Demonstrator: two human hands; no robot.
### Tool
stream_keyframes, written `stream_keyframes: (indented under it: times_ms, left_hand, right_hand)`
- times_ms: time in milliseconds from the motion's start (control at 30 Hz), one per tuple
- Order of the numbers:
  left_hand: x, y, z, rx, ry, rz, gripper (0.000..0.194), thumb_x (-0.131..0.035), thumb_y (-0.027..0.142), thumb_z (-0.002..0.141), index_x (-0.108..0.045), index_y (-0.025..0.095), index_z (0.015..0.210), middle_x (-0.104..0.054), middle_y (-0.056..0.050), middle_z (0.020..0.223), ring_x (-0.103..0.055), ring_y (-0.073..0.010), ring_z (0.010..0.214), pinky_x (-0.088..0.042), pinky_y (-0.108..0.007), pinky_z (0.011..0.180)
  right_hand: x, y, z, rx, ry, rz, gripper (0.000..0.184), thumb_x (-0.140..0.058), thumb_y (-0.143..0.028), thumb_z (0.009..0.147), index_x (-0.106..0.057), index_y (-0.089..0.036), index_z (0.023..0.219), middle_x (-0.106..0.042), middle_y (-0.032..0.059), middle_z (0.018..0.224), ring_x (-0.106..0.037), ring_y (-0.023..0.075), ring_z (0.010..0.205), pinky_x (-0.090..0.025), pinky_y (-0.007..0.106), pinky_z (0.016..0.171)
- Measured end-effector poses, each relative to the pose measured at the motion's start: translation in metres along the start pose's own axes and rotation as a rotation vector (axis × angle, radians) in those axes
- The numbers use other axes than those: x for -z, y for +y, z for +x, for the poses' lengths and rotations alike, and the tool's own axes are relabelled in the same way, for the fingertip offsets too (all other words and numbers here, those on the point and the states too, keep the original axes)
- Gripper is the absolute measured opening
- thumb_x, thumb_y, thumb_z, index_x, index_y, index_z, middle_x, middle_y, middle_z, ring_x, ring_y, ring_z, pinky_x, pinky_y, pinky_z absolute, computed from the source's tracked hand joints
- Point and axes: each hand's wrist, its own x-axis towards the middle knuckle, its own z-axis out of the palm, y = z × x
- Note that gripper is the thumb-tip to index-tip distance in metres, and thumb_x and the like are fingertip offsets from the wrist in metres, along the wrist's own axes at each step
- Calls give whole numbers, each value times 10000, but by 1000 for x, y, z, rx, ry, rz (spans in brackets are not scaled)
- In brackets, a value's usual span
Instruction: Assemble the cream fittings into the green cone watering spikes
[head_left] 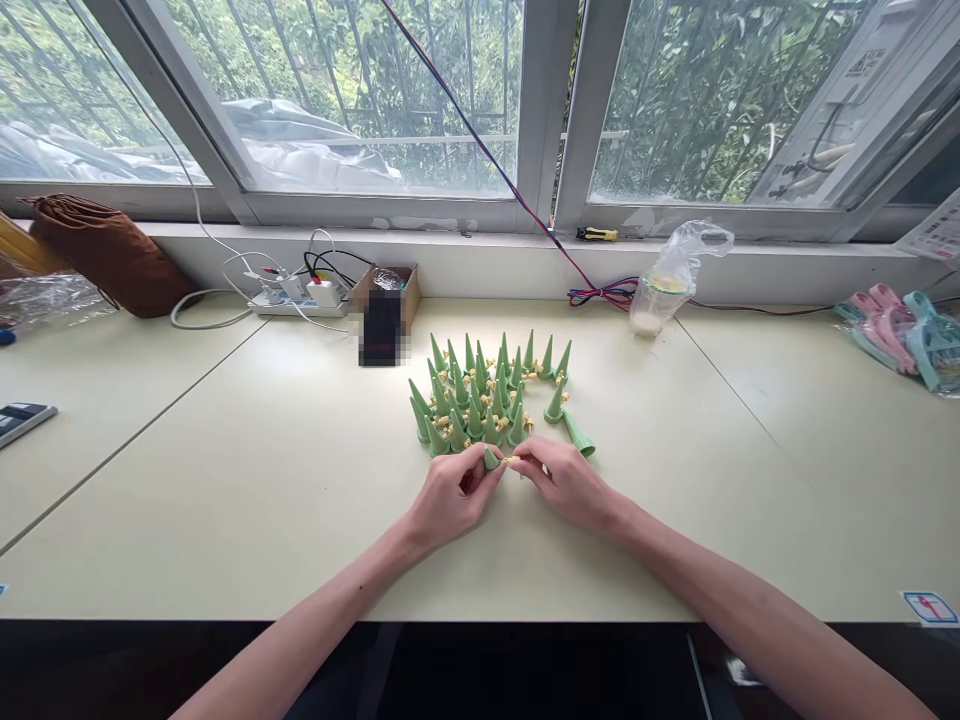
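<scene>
My left hand (455, 490) is closed around a green plastic cone (491, 459), whose tip shows between thumb and fingers. Thumb and fingertips of my right hand (566, 480) pinch a small yellow plastic piece (513, 461) against the cone's side. Where the two parts meet is partly covered by fingertips. Just beyond my hands stands a cluster of several upright green cones (474, 408), with small yellow pieces among them. One green cone (579, 435) lies on its side near my right hand, its wide end toward me.
Pale tabletop (262, 500) spreads around my hands. At the back are a power strip (292, 298), a small cardboard box (409, 290), coiled red and blue wires (604, 293) and a bagged cup (660, 290). Pink and blue hangers (900, 330) lie at right; a brown pouch (109, 255) at left.
</scene>
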Motion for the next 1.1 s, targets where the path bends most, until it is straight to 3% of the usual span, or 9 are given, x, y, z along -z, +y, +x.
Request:
stream_keyframes:
  times_ms: [133, 367, 833, 1033, 1100]
  left_hand:
    - [-1, -1, -1, -1, -6, -9, 105, -589, 236, 931, -605, 178, 845, -317, 82, 560, -297, -75, 475, -340, -191, 449]
    - [0, -2, -1, 10, -11, -8, 81, -589, 221, 925, -605, 178, 859, -314, 82, 568, -296, -77, 483, -339, -196, 458]
    - [1, -2, -2, -19, -33, -3, 106, -597, 196, 919, -577, 172, 817, -327, 78, 584, -314, -67, 488, -333, -185, 463]
    - [1, 1, 0, 7, 3, -2, 101, -590, 208, 927, -576, 175, 832, -350, 79, 569, -306, -72, 489, -327, -195, 461]
    - [1, 2, 1, 15, 7, -6, 183, -590, 212, 926, -529, 176, 757, -354, 76, 567, -304, -70, 489, -321, -197, 458]
  right_hand:
    - [1, -1, 0, -18, -19, -22, 266, -465, -336, 1043, -628, -178, 904, -672, 45, 786, -594, 165, 672, -453, 284, 606]
    - [0, 1, -1, 20, 0, -4, 114, -539, -257, 1001, -618, -175, 1008, -688, 59, 878, -598, 162, 686, -461, 279, 611]
    - [0, 3, -1, 15, -52, -59, 345, -429, -326, 1053, -597, -178, 790, -643, 28, 720, -526, 146, 618, -381, 272, 584]
    - [1, 1, -1, -4, -14, 6, 129, -559, -276, 996, -625, -171, 1033, -680, 50, 868, -583, 154, 685, -442, 271, 619]
    - [0, 2, -1, 13, 2, 13, 111, -558, -257, 992, -619, -169, 1023, -678, 56, 871, -583, 156, 685, -441, 269, 604]
